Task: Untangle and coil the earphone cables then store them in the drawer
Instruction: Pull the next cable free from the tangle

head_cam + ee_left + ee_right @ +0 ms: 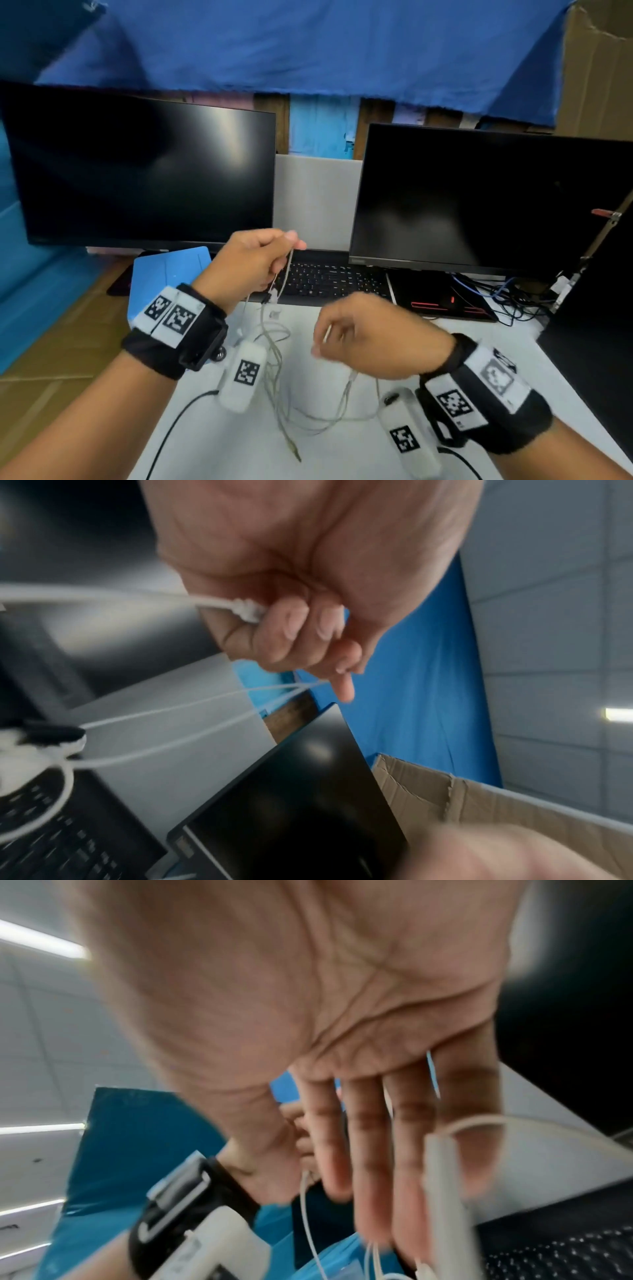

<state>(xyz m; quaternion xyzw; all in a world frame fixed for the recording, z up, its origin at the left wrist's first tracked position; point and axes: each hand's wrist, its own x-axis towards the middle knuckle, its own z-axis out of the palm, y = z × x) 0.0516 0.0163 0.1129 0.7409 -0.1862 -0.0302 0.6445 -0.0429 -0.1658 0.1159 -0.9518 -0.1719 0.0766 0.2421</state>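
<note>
The white earphone cables [274, 359] hang in a tangle over the white table [335, 452]. My left hand [260, 257] is raised in front of the keyboard. It pinches several strands [164, 710] between thumb and curled fingers [301, 631]. An earbud [272, 296] dangles just below it. My right hand [359, 335] is lower and to the right, blurred. Its fingers [363, 1150] are fairly straight, and strands [308, 1218] run past their tips. A loop trails under it along the table. The jack plug [294, 452] lies near the front. No drawer is in view.
Two dark monitors [137, 171] [479, 205] stand behind a laptop keyboard [329, 281]. A blue pad [171, 270] lies at the left. Black and blue wires [507, 298] pile up at the right. A dark panel [599, 325] borders the table's right side.
</note>
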